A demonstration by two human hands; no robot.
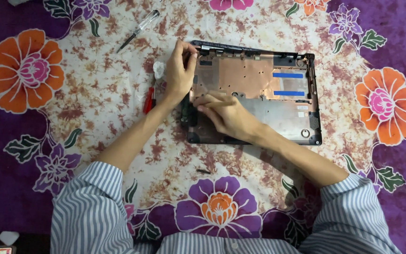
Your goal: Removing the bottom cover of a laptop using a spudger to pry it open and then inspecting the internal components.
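Observation:
An opened black laptop shell (313, 94) with a copper-coloured inner plate and two blue tape strips (287, 75) lies on a flowered cloth. My left hand (179, 70) grips the shell's far left corner, fingertips curled over the edge. My right hand (226, 115) rests on the shell's near left part, fingers pointing left and pressed flat near a small black part (187, 113) at the left edge. Whether the right hand pinches something is hidden by its fingers.
A clear-handled screwdriver (139, 30) lies far left of the shell. A red-handled tool (149, 99) and a white wad (159, 69) sit beside my left wrist. A small dark piece (203, 171) lies on the cloth near me. Striped sleeves fill the bottom.

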